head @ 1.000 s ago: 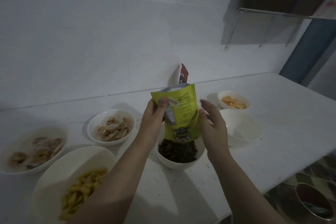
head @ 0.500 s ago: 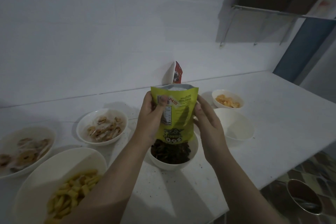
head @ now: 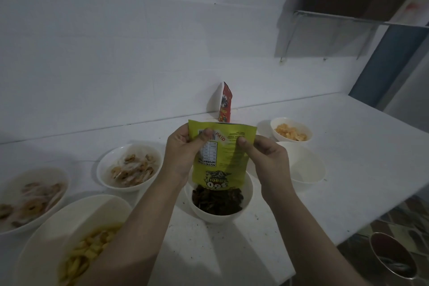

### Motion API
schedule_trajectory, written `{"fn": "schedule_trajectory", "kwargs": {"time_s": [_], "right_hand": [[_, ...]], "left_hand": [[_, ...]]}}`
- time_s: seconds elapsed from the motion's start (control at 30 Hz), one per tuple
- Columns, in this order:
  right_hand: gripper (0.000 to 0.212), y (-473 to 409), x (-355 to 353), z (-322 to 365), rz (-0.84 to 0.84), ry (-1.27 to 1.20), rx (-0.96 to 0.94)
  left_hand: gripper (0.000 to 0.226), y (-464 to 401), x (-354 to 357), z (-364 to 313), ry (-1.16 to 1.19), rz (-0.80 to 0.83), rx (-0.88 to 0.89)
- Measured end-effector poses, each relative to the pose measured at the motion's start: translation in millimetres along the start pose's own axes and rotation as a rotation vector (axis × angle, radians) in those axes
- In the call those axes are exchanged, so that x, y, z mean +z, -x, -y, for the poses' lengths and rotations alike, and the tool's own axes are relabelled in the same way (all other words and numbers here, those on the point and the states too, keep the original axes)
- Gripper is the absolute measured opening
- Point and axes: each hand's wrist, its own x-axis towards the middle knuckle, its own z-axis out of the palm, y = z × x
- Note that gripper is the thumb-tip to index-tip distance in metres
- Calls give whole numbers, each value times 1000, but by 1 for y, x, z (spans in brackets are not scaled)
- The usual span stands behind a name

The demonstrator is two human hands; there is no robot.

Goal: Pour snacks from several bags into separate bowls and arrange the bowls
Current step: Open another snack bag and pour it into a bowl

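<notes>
Six white bowls are sitting on the white counter [head: 348, 169]. The middle bowl [head: 218, 211] is holding dark brown snack pieces [head: 217, 199]. Beside it to the right an empty bowl [head: 306, 169] is standing, and behind that a small bowl [head: 291, 131] is carrying orange pieces. To the left, a bowl [head: 130, 167] is holding pale ring-shaped snacks, another at the far left [head: 30, 199] is holding similar rings, and the nearest large bowl [head: 69, 239] is holding yellow stick-shaped pieces. The green-yellow bag [head: 222, 158] is hanging upside down directly over the middle bowl, its long axis running vertical, its print inverted and its mouth pointing down into the dark pieces. The left hand [head: 183, 155] is pinching the bag's raised bottom edge between thumb and fingers, and the right hand [head: 267, 158] is pinching the same edge at the other corner. A red bag [head: 225, 104] is standing upright against the wall behind.
</notes>
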Motion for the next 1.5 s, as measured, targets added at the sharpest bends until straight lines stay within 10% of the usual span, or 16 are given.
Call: {"fn": "schedule_trajectory", "kwargs": {"time_s": [1.17, 1.5], "right_hand": [[8, -17, 3, 17, -96, -128, -97], [14, -10, 9, 10, 162, 142, -13]], "left_hand": [[37, -9, -39, 14, -441, 470, -223], [15, -19, 5, -14, -57, 105, 125]]}}
